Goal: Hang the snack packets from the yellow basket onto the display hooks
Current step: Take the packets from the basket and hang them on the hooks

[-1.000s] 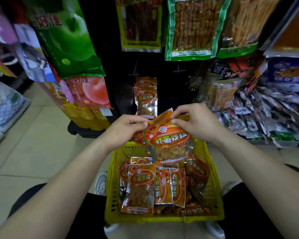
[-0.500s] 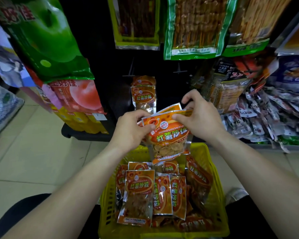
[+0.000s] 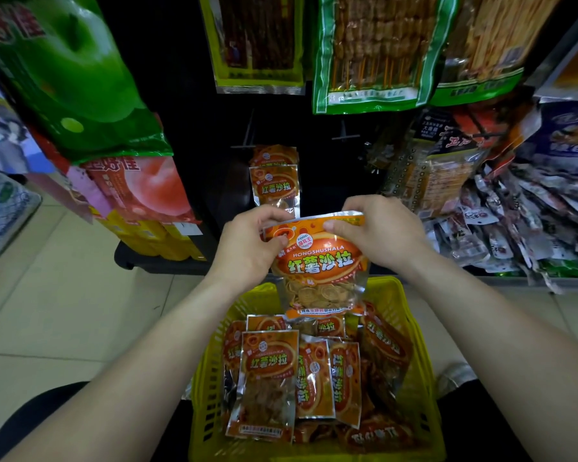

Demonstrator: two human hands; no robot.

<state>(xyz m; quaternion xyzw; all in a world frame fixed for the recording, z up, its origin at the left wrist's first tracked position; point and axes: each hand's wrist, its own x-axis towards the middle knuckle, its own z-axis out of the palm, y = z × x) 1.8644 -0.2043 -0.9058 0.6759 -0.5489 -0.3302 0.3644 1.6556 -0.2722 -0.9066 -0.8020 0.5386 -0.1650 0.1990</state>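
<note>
You hold a glossy foil-edged plastic packet (image 3: 317,265); near you sits a perforated yellow plastic basket (image 3: 417,371) on smooth, faintly shiny floor tiles (image 3: 57,295).

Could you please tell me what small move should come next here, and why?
Probably carry the orange foil snack packet, pinched along its top edge by the left hand and right hand, forward to the matching packets hanging behind.
</note>
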